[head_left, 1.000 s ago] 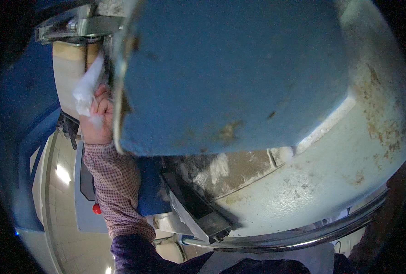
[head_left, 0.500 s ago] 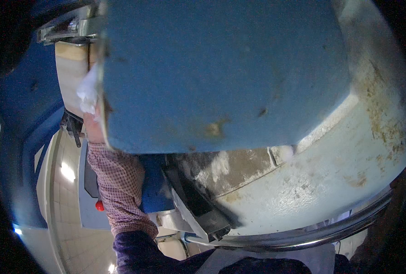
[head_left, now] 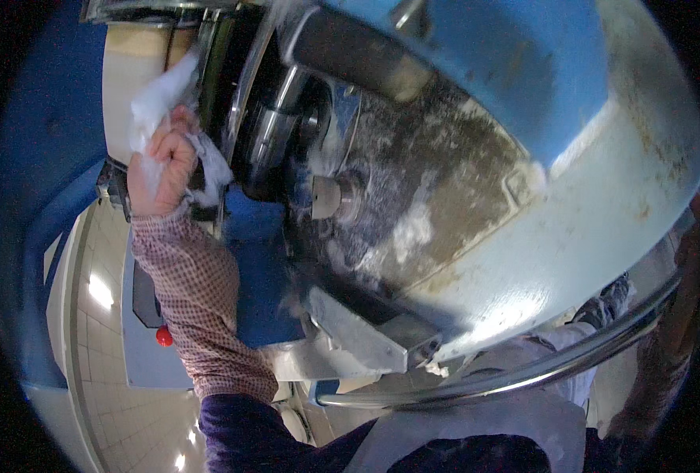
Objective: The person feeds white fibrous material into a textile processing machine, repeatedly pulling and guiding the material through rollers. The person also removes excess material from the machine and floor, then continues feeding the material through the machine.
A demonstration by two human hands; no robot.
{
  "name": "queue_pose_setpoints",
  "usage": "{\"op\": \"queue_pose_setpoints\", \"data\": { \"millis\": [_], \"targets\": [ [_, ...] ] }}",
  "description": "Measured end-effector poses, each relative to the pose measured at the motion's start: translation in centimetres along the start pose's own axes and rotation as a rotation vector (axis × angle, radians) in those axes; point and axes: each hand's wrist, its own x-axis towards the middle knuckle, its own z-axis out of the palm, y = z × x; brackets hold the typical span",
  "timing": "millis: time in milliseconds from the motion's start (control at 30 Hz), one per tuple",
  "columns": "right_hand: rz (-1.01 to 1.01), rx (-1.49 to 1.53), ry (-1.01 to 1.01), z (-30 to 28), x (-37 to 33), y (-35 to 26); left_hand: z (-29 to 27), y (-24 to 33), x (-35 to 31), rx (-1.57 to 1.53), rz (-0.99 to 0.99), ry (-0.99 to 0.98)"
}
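My left hand (head_left: 165, 169), in a checked sleeve, is closed around a wad of white, fluffy, cotton-like fibre (head_left: 165, 88). Loose ends of the fibre hang out on both sides of the fist. The hand is beside a cream-coloured panel (head_left: 125, 98) and the dark edge of the machine's opening. My right arm (head_left: 657, 374) shows dimly at the far right; its hand is too dark and too near the rim to make out. A blue cover (head_left: 508, 71) stands raised above the opening. Inside are a metal shaft (head_left: 267, 142) and a pale round hub (head_left: 326, 197).
White lint clings to the dusty inner plate (head_left: 413, 181). A metal bracket (head_left: 366, 335) juts out below the opening. The curved chrome rail (head_left: 515, 390) runs in front of my body. A red knob (head_left: 164, 337) sits left of my forearm.
The blue cover has swung up and to the right, baring the shaft, hub and lint inside. My left hand with the fibre, mostly hidden behind the cover before, is now in plain sight.
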Motion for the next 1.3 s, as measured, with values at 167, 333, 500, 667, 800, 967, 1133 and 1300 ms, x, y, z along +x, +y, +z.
{"op": "queue_pose_setpoints", "data": {
  "millis": [167,333,500,667,800,967,1133,1300],
  "targets": [
    [0.201,-0.160,-0.135,-0.6,0.7,-1.2,0.9,-0.2,-0.3,-0.094,-0.090,-0.019],
    [-0.320,0.107,-0.201,-0.7,6.8,-9.1,0.5,-0.1,-0.6,0.048,-0.079,-0.127],
    [-0.623,-0.052,-0.100,7.8,18.7,-18.0,-0.7,0.3,0.2,-0.151,-0.222,-0.301],
    [-0.279,-0.281,-0.465,14.6,26.4,-22.6,-0.8,-0.4,0.1,-0.070,-0.029,-0.106],
    [-0.128,-0.212,-0.583,19.4,29.3,-23.4,-0.1,-0.9,-0.1,-0.114,0.012,0.022],
    [-0.263,0.123,-0.415,26.3,30.6,-19.6,0.3,-1.7,0.1,-0.085,0.048,0.056],
    [-0.108,1.071,-0.470,31.5,32.0,-17.3,0.4,-2.0,0.4,-0.070,0.063,0.108],
    [0.116,1.284,-0.579,32.5,31.9,-16.6,0.4,-2.5,0.3,-0.015,0.090,0.154]
  ]
}}
